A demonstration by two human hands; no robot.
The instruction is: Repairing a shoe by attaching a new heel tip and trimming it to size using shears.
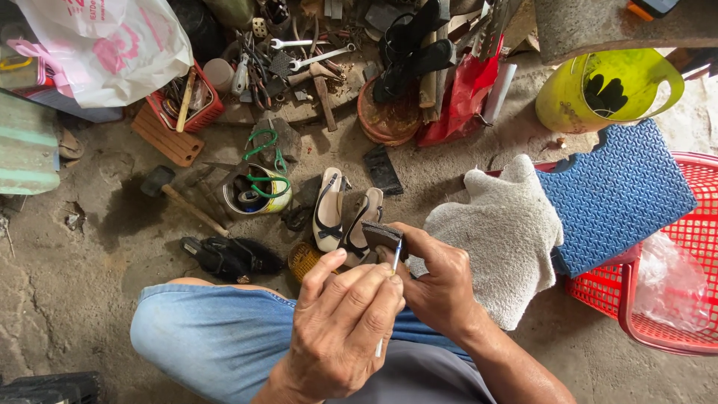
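Pinching a thin blue-handled tool (394, 263) between thumb and forefinger, the left hand (340, 329) has its fingers curled closed around the shaft, the tip aimed at a small dark heel piece (383, 237) just below the middle of the frame. The right hand (437, 288) grips that dark block, thumb on top and fingers wrapped under it, so both hands are clenched on what they hold and meet almost knuckle to knuckle.

Judging from this, the risk lies in how close everything sits: the tool's tip works right beside the right thumb, and a slip off the small block could jab skin or smear whatever is on the tip onto the fingers. The block is small and held only at its edges, so too much pressure could twist it out of the grip and drop it onto the jeans-covered knee (217, 329) or the gritty concrete floor (67, 277).

Just above the hands, a pair of cream and black heeled shoes (329, 213) lies on the floor, next to a tin with green-handled scissors (262, 187) and a hammer (176, 194) to its left. A grey towel (501, 232) drapes to the right of the hands, against a blue textured rubber sheet (617, 191) resting on a red plastic basket (673, 299). Spanners, tools and a yellow bucket (598, 93) crowd the top of the frame.
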